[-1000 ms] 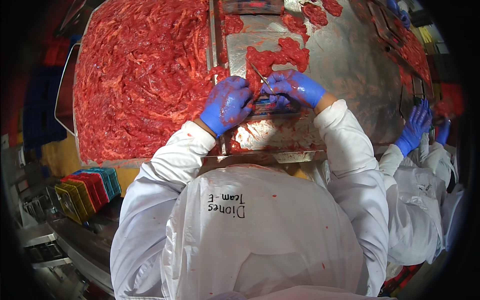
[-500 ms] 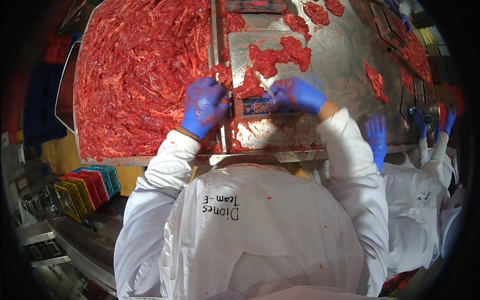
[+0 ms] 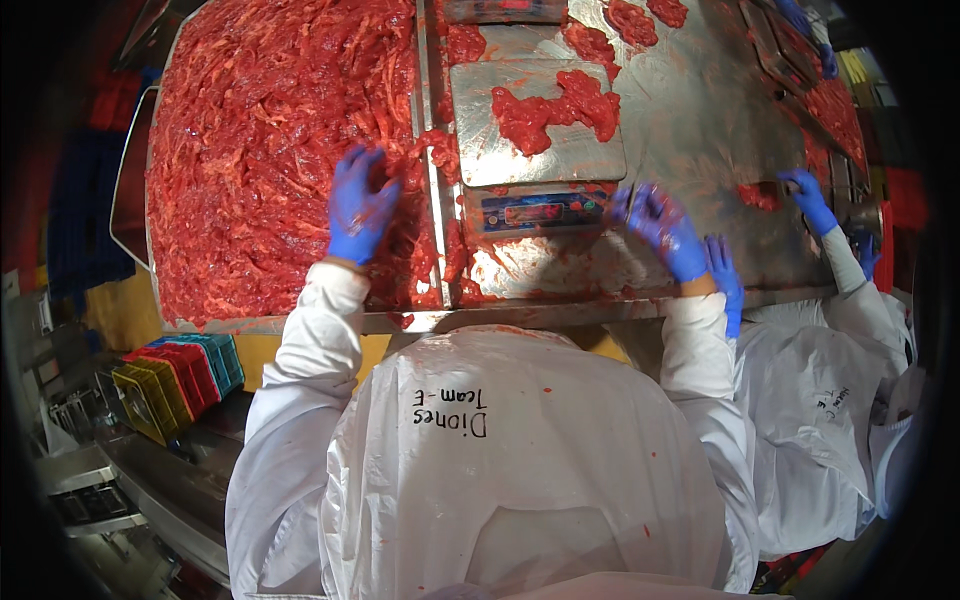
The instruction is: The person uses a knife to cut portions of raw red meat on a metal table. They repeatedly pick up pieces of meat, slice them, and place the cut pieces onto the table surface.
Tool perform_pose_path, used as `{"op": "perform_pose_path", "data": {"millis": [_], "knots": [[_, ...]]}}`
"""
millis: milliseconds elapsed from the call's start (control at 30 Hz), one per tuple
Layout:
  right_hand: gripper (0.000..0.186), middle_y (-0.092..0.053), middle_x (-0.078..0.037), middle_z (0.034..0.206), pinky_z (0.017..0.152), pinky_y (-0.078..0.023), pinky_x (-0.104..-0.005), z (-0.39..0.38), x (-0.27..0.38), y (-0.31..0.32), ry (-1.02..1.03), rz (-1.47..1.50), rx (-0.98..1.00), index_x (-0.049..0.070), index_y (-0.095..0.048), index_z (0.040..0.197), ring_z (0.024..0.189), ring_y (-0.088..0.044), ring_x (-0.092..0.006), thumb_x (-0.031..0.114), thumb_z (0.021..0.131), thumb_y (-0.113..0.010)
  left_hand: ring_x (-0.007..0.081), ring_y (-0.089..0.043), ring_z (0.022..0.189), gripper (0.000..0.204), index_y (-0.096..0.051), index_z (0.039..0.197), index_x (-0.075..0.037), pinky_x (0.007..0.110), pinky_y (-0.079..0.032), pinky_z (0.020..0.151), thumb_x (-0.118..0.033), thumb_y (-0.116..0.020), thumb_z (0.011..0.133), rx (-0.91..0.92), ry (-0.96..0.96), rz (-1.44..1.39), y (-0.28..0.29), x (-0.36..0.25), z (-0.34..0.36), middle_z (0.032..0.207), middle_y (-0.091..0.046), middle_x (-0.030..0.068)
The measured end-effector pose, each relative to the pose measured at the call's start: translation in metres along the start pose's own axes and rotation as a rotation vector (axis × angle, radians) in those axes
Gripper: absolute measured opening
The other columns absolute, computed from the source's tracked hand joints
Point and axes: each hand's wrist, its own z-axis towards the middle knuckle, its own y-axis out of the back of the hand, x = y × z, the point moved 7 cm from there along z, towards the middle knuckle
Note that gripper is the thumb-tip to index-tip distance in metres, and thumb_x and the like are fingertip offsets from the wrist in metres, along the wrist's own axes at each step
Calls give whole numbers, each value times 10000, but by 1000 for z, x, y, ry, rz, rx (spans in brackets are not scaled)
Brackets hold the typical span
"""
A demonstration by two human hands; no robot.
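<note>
Both my hands wear blue gloves smeared with red. My left hand (image 3: 362, 208) is at the right part of a large heap of raw meat strips (image 3: 270, 130), its fingers apart and nothing visible in them. Beside the front right corner of the metal scale (image 3: 535, 75) is my right hand (image 3: 660, 232). Its fingers are partly bent and blurred, so I cannot make out whether they hold anything. On the scale's plate lies a lumpy piece of raw meat (image 3: 555, 112), apart from both hands. The scale's blue display panel (image 3: 537, 211) faces me.
A metal divider (image 3: 432, 190) separates the heap from the steel table (image 3: 700, 140). Further meat portions (image 3: 632, 22) lie at the back, near a second scale (image 3: 505, 10). At right, a co-worker's gloved hand (image 3: 812, 205) reaches over the table. Coloured crates (image 3: 180, 375) stand lower left.
My left hand has moved left over the heap, and my right hand has drawn back rightward off the scale. The meat at the plate's front left is gone. A co-worker's hand has reached in.
</note>
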Motion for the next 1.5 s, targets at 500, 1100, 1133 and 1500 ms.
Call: {"op": "perform_pose_path", "data": {"millis": [500, 1100, 1133, 1500], "knots": [[372, -698, -114, 1182, 969, -541, -353, 25, 86, -93, 386, 243, -62, 13, -623, 1281, 1128, -661, -182, 176, 973, -752, 373, -644, 1140, 495, -653, 1366, -71, 467, -511, 1007, -205, -739, 897, 344, -300, -60, -34, -132, -5, 1219, -662, 177], [434, -679, -146, 1260, 1031, -537, -349, -13, -1, -165, -177, 696, 513, 19, -604, 1333, 1100, -684, -206, 360, 1066, -570, 336, -671, 930, 127, -751, 878, -65, 446, -537, 822, -189, -744, 852, 141, -110, -426, -42, -84, 16, 930, -681, 123], [416, -683, -146, 1252, 1033, -543, -355, -14, 9, -165, -255, 772, 440, 16, -609, 1322, 1096, -689, -205, 339, 1061, -586, 323, -675, 912, 120, -750, 890, -60, 425, -540, 805, -176, -746, 856, 161, -142, -355, -42, -86, 16, 937, -686, 119], [360, -703, -94, 1114, 951, -585, -350, -7, 14, -160, -336, 833, 343, -7, -649, 1214, 939, -704, -195, 268, 986, -696, 354, -667, 934, 133, -757, 912, -50, 442, -535, 830, -163, -732, 847, 215, -201, -259, -35, -94, 24, 941, -667, 143]]}}
